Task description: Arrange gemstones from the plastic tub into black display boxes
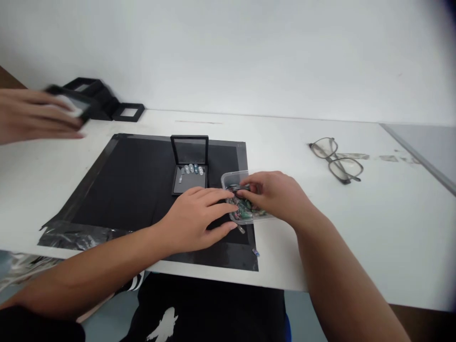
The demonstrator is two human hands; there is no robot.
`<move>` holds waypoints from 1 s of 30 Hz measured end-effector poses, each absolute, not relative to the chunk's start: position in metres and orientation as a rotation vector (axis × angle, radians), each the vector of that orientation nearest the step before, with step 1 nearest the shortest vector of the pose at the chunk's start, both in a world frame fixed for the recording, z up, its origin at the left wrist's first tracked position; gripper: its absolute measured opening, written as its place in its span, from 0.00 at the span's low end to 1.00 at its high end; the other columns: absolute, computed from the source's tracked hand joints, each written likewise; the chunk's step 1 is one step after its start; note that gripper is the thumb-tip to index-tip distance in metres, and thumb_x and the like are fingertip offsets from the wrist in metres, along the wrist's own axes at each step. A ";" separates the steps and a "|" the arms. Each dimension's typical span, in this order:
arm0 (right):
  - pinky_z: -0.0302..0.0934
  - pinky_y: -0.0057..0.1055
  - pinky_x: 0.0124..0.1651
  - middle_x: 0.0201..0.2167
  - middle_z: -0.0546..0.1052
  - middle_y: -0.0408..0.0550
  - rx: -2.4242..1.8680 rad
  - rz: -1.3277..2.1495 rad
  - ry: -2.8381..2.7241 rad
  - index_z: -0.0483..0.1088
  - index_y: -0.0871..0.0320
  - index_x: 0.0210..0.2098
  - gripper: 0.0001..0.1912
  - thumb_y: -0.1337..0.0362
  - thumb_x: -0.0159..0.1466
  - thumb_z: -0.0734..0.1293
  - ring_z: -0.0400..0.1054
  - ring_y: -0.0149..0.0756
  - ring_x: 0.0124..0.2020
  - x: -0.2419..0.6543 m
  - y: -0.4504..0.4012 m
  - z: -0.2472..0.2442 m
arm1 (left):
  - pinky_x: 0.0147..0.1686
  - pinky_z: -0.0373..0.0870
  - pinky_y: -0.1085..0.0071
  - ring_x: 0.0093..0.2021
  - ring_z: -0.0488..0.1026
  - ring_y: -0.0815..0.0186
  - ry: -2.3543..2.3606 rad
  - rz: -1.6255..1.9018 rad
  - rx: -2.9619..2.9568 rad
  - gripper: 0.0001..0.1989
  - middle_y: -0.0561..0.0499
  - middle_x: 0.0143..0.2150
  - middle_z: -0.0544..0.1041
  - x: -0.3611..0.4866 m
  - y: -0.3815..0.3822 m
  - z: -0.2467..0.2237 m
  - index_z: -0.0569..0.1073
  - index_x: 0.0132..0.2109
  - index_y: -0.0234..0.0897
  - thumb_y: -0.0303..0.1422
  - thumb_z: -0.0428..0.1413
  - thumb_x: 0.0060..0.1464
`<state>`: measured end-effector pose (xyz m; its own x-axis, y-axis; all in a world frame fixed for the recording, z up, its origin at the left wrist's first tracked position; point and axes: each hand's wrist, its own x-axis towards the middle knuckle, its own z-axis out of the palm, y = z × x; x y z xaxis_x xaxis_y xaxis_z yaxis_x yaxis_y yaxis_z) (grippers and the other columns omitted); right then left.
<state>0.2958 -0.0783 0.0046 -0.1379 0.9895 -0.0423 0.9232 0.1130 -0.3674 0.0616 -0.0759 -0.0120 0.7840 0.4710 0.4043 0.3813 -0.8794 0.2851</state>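
A clear plastic tub holds a jumble of small glossy false nails, many of them green. My right hand reaches in over its right side, thumb and forefinger pinched close together; what they grip, if anything, is too small to name. Fingers spread, my left hand rests at the tub's left edge, with its fingertips over the rim. Behind it stands a small black display case, lid raised, with a row of pale and teal false nails inside. One loose nail lies in front of the tub.
Under the case lies a black mat, taped to the white table. Eyeglasses lie to the right. At the far left, another person's blurred hand holds a black frame near stacked black cases. A small blue-white piece sits at the mat's edge.
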 end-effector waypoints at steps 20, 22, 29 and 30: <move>0.55 0.28 0.25 0.23 0.70 0.40 -1.567 1.015 -1.856 0.67 0.53 0.36 0.12 0.51 0.67 0.66 0.62 0.30 0.24 0.316 -0.085 0.009 | 0.53 0.71 0.63 0.57 0.75 0.61 0.645 0.731 2.800 0.15 0.51 0.57 0.78 0.060 -0.080 -0.012 0.77 0.52 0.42 0.42 0.53 0.64; 0.54 0.28 0.24 0.23 0.68 0.39 -1.457 1.131 -1.766 0.65 0.53 0.35 0.13 0.51 0.68 0.65 0.59 0.29 0.23 0.314 -0.085 0.012 | 0.53 0.71 0.64 0.56 0.75 0.61 0.648 0.746 2.801 0.15 0.51 0.56 0.79 0.061 -0.081 -0.012 0.77 0.51 0.42 0.43 0.53 0.64; 0.51 0.27 0.22 0.21 0.67 0.39 -0.971 1.547 -1.471 0.64 0.54 0.33 0.12 0.56 0.71 0.62 0.55 0.26 0.20 0.286 -0.095 0.018 | 0.48 0.74 0.68 0.49 0.79 0.65 0.661 0.977 2.745 0.13 0.51 0.51 0.81 0.064 -0.081 -0.010 0.78 0.48 0.41 0.41 0.54 0.63; 0.50 0.27 0.22 0.20 0.66 0.38 -0.897 1.574 -1.454 0.65 0.54 0.34 0.11 0.57 0.71 0.62 0.54 0.26 0.19 0.282 -0.098 0.018 | 0.46 0.75 0.69 0.46 0.79 0.66 0.655 1.055 2.708 0.12 0.51 0.48 0.82 0.065 -0.082 -0.008 0.78 0.48 0.40 0.40 0.55 0.62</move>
<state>0.2819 -0.0975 0.0176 -0.4325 0.9015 0.0166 -0.0878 -0.0238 -0.9959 0.0645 -0.0816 -0.0078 0.6546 0.4546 0.6039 0.3398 -0.8906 0.3021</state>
